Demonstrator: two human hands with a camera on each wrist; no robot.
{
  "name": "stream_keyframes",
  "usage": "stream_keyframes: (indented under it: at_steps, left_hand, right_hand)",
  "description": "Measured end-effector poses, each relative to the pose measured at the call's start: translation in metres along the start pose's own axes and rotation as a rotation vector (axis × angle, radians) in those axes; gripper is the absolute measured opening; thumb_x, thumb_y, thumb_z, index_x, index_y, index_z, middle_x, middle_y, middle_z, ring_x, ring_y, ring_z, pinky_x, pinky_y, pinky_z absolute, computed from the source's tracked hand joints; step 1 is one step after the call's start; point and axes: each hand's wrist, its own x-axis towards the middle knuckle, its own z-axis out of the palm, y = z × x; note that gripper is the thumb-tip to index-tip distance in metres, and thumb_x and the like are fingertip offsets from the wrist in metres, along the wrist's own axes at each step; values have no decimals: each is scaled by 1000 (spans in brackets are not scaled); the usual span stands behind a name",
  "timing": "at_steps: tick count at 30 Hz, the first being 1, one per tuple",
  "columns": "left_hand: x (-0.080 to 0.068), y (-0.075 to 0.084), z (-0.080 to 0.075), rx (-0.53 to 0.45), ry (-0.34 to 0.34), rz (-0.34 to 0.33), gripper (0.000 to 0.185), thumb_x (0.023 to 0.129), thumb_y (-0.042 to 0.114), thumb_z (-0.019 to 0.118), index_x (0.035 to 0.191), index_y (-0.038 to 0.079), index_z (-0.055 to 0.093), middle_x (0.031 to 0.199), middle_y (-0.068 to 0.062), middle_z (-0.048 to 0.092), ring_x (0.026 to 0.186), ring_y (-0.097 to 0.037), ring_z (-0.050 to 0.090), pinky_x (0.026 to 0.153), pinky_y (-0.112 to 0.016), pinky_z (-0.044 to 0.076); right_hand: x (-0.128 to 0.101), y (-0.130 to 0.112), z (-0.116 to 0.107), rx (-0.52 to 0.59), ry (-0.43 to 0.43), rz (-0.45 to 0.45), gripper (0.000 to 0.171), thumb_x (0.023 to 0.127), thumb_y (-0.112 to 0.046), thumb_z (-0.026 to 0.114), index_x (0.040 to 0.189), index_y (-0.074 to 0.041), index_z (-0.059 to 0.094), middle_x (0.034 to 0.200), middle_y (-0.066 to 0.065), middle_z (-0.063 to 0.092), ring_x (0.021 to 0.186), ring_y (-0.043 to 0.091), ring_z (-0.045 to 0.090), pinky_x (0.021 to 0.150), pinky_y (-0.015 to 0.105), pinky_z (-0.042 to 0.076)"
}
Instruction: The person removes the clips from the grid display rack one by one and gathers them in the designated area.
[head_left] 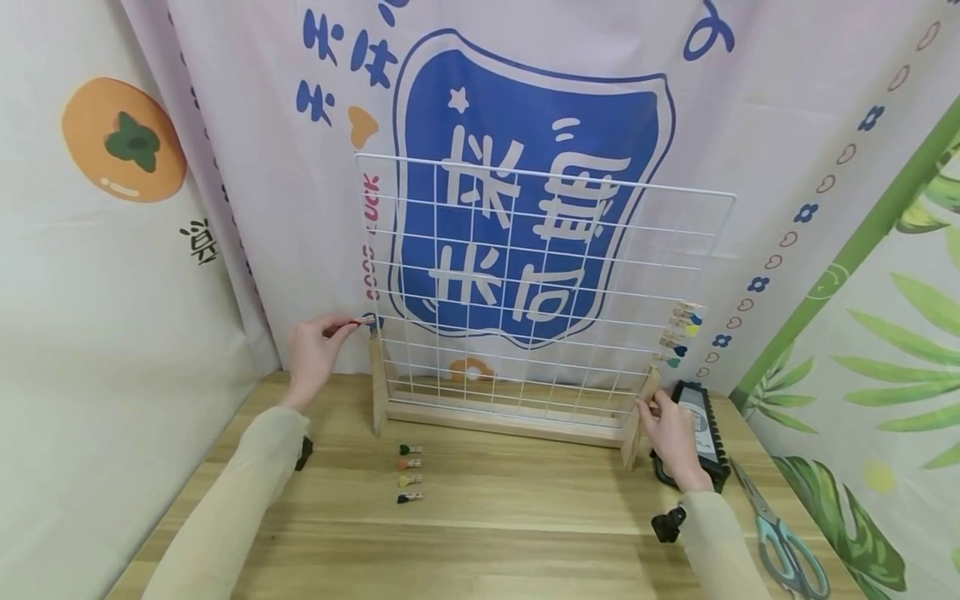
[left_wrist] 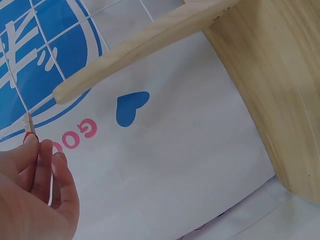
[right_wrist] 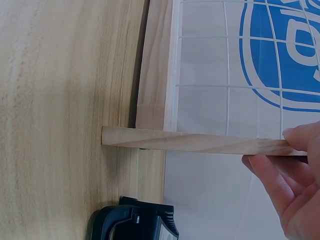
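A white wire grid panel [head_left: 543, 175] stands upright in a wooden stand [head_left: 502, 423] on the table. At the grid's left edge, just above the stand's left post [head_left: 378, 383], my left hand [head_left: 313, 350] pinches a small wooden clothespin [left_wrist: 28, 122] by its red end between thumb and fingers. The clothespin's tip is right at the end of a wire in the left wrist view. On the other side, my right hand [head_left: 672, 437] grips the right post [right_wrist: 200, 141] near its top, thumb on one face and fingers on the other.
Several mini clothespins [head_left: 410, 481] with coloured hearts lie in a column on the wooden table [head_left: 525, 517]. More clothespins [head_left: 678, 340] are clipped along the grid's right edge. A black case [head_left: 701, 425] and blue-handled scissors [head_left: 780, 542] lie at right. A printed curtain [head_left: 300, 217] hangs behind.
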Motion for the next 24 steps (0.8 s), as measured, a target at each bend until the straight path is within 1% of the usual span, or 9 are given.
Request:
stream_keyframes:
  at_steps: [4, 7, 12, 15, 17, 20, 24]
  left_hand:
    - [-5, -2, -1, -16, -25, -30, 18, 92, 13, 70, 101, -2, 75, 94, -22, 76, 70, -13, 61, 59, -6, 38]
    - [-10, -5, 0, -12, -47, -46, 18, 92, 13, 70, 102, -2, 75, 94, -22, 76, 69, -6, 58, 58, -7, 39]
    - [-27, -6, 0, -8, -116, -80, 21, 92, 16, 71, 102, -1, 75, 92, -22, 76, 67, -9, 60, 53, -14, 42]
    - [-40, -6, 2, 12, -169, -103, 23, 92, 21, 70, 103, 1, 75, 92, -20, 76, 66, -10, 60, 51, -18, 42]
    - [-51, -6, 4, 27, -200, -104, 23, 92, 22, 71, 102, 2, 76, 91, -19, 76, 66, -11, 60, 51, -18, 42]
    - [-68, -6, 10, 39, -233, -92, 19, 90, 19, 73, 101, 3, 76, 90, -16, 77, 67, -13, 62, 52, -18, 42]
    - [-92, -6, 17, -10, -290, -86, 16, 87, 12, 75, 99, 3, 76, 88, -16, 77, 67, -18, 65, 51, -17, 44]
  right_hand:
    - [-1, 1, 0, 2, 1, 1, 13, 96, -7, 62, 88, 4, 59, 85, 31, 71, 85, 46, 72, 66, 51, 60]
    - [-1, 1, 0, 1, 2, 3, 13, 96, -7, 62, 88, 3, 59, 85, 30, 71, 86, 46, 72, 66, 51, 60]
    - [-1, 1, 0, -4, 5, 7, 14, 96, -8, 62, 89, 4, 60, 86, 30, 71, 86, 46, 72, 67, 52, 60]
    - [0, 0, 0, -7, 15, -6, 13, 95, -6, 62, 89, 5, 59, 85, 31, 71, 85, 46, 72, 67, 52, 60]
    - [0, 1, 0, -10, 26, -16, 13, 95, -6, 63, 89, 5, 59, 84, 31, 70, 84, 46, 72, 65, 52, 59]
    - [1, 1, 0, -12, 33, -25, 13, 95, -5, 63, 88, 5, 59, 83, 31, 70, 83, 46, 72, 64, 51, 59]
    - [0, 1, 1, -14, 29, -21, 14, 95, -6, 64, 87, 4, 58, 82, 31, 70, 83, 46, 72, 64, 52, 59]
